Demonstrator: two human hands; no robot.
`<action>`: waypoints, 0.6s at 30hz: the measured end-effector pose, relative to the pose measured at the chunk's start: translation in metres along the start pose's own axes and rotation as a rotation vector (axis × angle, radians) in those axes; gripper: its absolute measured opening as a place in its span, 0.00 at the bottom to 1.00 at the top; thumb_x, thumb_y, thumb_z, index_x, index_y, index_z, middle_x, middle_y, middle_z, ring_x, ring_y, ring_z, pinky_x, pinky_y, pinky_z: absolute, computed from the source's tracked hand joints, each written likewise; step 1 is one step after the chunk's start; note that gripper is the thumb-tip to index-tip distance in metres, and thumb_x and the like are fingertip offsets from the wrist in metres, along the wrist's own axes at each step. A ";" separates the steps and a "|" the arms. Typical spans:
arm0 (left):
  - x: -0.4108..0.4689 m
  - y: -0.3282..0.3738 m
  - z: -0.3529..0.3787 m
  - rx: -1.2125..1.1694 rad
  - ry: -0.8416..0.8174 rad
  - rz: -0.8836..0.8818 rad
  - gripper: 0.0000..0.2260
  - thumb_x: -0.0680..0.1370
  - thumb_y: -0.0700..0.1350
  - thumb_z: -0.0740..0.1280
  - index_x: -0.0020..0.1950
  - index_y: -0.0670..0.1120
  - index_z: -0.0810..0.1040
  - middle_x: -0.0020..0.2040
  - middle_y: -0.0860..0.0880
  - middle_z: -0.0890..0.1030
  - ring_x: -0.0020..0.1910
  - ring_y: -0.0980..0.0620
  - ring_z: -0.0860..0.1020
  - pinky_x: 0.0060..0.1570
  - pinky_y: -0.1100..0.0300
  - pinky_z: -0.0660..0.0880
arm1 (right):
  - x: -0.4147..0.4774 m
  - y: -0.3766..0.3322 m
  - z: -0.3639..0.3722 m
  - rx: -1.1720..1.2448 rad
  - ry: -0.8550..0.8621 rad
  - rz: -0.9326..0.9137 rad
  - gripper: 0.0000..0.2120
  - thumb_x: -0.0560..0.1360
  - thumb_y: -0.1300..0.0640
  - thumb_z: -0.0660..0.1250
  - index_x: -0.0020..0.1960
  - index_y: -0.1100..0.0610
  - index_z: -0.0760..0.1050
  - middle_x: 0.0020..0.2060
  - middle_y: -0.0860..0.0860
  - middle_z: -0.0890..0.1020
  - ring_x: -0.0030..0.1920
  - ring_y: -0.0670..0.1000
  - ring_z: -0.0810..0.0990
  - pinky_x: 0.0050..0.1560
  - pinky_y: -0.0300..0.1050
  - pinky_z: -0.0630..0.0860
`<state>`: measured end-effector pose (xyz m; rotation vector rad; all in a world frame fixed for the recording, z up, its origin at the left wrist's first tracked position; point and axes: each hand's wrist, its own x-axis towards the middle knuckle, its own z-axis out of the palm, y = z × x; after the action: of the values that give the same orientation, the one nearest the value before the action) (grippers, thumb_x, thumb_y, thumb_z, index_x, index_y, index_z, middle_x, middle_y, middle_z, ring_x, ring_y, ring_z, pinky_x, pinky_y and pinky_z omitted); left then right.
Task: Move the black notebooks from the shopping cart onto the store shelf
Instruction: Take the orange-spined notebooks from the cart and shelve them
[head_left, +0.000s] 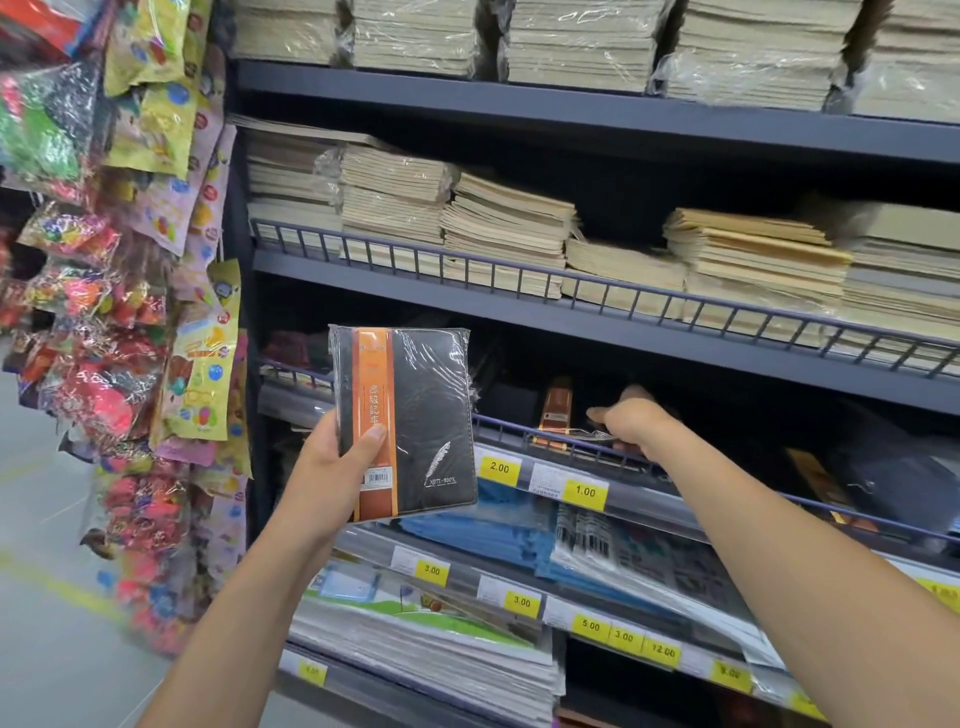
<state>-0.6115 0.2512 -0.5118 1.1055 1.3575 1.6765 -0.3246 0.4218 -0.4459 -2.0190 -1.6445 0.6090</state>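
My left hand (332, 462) grips a plastic-wrapped black notebook (421, 415) with an orange band and a silver feather, upright in front of the store shelf (649, 501). My right hand (631, 418) reaches over the shelf's wire rail (509, 423) into the dark bay. Its thumb points left and its fingers curl down over a dark wrapped notebook (589, 434), mostly hidden in shadow. Another black notebook with an orange band (555, 408) stands just left of that hand. The shopping cart is out of view.
Stacks of beige exercise books (504, 234) fill the two shelves above. Blue and white paper packs (488, 525) lie on the lower shelves behind yellow price tags (584, 491). Bags of colourful toys (130, 312) hang at the left beside the aisle floor.
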 end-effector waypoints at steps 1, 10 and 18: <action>0.000 0.000 0.001 0.003 -0.003 -0.001 0.11 0.84 0.46 0.64 0.66 0.52 0.76 0.57 0.49 0.84 0.56 0.49 0.84 0.56 0.48 0.81 | -0.001 0.000 -0.002 -0.087 -0.013 -0.003 0.26 0.80 0.48 0.69 0.67 0.66 0.71 0.59 0.61 0.80 0.49 0.58 0.81 0.48 0.49 0.77; -0.005 -0.001 0.003 0.027 -0.046 -0.024 0.10 0.84 0.48 0.65 0.66 0.52 0.76 0.57 0.49 0.85 0.56 0.48 0.84 0.54 0.48 0.81 | 0.008 0.016 -0.004 -0.467 0.023 -0.015 0.35 0.77 0.32 0.61 0.72 0.57 0.70 0.73 0.58 0.67 0.66 0.61 0.73 0.61 0.54 0.75; -0.016 0.004 0.020 0.017 -0.108 -0.085 0.07 0.84 0.46 0.64 0.61 0.49 0.79 0.48 0.48 0.87 0.45 0.52 0.86 0.42 0.56 0.82 | -0.006 0.077 -0.024 -0.202 0.278 -0.320 0.23 0.81 0.37 0.58 0.69 0.48 0.71 0.62 0.52 0.75 0.48 0.55 0.82 0.48 0.53 0.81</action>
<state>-0.5868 0.2436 -0.5092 1.1160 1.3341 1.5256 -0.2516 0.4006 -0.4729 -1.8144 -1.8560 0.0475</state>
